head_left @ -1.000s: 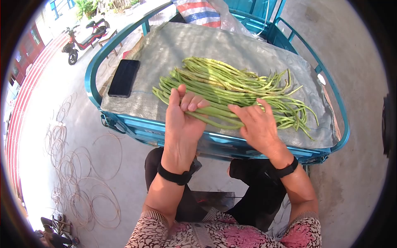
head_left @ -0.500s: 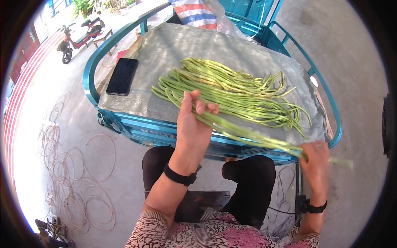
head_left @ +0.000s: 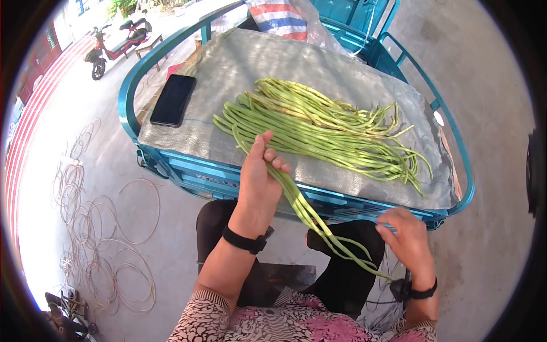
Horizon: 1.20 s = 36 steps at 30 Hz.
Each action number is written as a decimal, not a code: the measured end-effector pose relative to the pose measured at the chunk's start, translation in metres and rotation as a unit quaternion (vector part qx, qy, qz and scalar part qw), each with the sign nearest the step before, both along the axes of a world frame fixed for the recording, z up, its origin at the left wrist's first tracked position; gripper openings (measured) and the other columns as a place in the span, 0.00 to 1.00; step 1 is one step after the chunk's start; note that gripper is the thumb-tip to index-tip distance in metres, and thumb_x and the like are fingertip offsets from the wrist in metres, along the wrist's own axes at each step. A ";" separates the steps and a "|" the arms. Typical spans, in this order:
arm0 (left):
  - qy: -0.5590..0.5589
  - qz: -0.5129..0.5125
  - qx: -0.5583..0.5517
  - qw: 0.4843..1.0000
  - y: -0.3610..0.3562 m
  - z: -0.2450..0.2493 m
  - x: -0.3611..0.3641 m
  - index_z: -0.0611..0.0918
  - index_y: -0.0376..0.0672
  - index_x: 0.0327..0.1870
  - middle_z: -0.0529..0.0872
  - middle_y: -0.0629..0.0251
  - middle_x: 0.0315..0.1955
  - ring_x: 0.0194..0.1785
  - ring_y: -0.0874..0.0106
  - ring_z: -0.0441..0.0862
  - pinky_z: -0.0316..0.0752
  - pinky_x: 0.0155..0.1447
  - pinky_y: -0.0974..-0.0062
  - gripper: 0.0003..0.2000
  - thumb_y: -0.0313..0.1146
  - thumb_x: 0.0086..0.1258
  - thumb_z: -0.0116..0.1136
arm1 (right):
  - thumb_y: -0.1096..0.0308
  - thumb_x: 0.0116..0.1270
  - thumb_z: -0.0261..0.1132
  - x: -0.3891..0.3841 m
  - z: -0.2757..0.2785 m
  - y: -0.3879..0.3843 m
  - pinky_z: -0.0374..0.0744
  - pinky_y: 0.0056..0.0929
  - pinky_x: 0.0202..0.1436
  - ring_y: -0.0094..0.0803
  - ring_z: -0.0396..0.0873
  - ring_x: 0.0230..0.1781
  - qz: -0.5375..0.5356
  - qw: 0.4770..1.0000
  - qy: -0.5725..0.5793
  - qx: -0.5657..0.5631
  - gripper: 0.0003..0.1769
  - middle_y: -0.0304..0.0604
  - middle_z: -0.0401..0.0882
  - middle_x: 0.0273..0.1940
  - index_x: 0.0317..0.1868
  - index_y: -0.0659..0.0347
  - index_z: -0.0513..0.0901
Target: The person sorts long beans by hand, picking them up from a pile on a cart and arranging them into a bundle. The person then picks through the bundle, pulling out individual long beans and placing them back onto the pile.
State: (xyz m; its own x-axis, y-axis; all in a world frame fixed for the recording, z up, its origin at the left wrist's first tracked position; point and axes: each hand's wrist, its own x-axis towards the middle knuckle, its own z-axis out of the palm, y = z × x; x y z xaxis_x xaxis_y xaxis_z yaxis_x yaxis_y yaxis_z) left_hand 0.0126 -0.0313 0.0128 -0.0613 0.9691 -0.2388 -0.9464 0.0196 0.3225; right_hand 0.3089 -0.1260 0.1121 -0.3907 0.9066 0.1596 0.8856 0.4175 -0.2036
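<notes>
My left hand [head_left: 261,178] is closed around a small bunch of green long beans [head_left: 305,208]. Their short tips stick out past my thumb, and the long ends hang down to the right across my knee. My right hand [head_left: 405,235] is off the beans, to the right of the hanging ends, its thumb and fingers apart with nothing between them. Behind my left hand, a larger pile of long beans [head_left: 325,134] lies on a grey woven sheet [head_left: 211,68]; the beans at its far side look yellower.
A black phone [head_left: 173,100] lies at the sheet's left. The sheet covers a blue cart bed with a raised rail [head_left: 130,94] round it. A striped bag [head_left: 279,20] is at the back. Loops of wire [head_left: 94,251] lie on the floor, and a red scooter [head_left: 119,45] stands beyond.
My right hand has let go of the beans' far ends and moved slightly left and down. The freed ends now droop lower, while my left hand keeps its hold.
</notes>
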 end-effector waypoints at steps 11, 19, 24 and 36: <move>0.052 0.041 -0.074 0.995 0.005 0.008 0.000 0.71 0.40 0.62 0.78 0.55 0.58 0.59 0.58 0.79 0.77 0.61 0.59 0.18 0.42 0.83 0.43 | 0.69 0.60 0.69 -0.102 -0.056 0.162 0.78 0.39 0.43 0.40 0.79 0.40 0.079 0.974 -0.020 0.210 0.08 0.41 0.81 0.35 0.40 0.55 0.83; 0.026 0.026 -0.009 0.999 0.005 0.008 -0.001 0.65 0.34 0.68 0.75 0.48 0.63 0.64 0.55 0.76 0.76 0.65 0.61 0.22 0.41 0.83 0.40 | 0.71 0.69 0.64 -0.103 -0.026 0.147 0.78 0.38 0.39 0.46 0.80 0.35 0.058 0.968 0.190 0.156 0.06 0.47 0.81 0.37 0.44 0.61 0.79; -0.038 0.000 0.050 0.998 0.008 0.015 -0.002 0.63 0.35 0.71 0.72 0.51 0.65 0.66 0.58 0.75 0.74 0.68 0.64 0.24 0.42 0.83 0.42 | 0.76 0.65 0.66 -0.095 -0.013 0.090 0.78 0.35 0.36 0.47 0.81 0.33 0.167 0.960 0.120 0.190 0.09 0.49 0.81 0.37 0.46 0.62 0.80; 0.018 0.018 0.141 0.990 0.000 0.030 0.013 0.62 0.42 0.73 0.68 0.54 0.69 0.69 0.61 0.70 0.70 0.70 0.63 0.25 0.46 0.83 0.39 | 0.72 0.70 0.65 -0.062 -0.055 0.040 0.76 0.23 0.27 0.26 0.80 0.25 0.015 0.950 0.310 -0.019 0.07 0.42 0.84 0.35 0.46 0.63 0.80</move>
State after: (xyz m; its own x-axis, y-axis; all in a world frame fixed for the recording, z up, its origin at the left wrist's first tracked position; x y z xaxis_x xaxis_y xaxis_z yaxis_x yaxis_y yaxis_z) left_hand 0.0251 -0.0313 0.0429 -0.1005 0.9940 0.0431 -0.9328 -0.1092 0.3435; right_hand 0.2465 -0.0857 0.0574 -0.2581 0.9064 0.3344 0.5781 0.4222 -0.6982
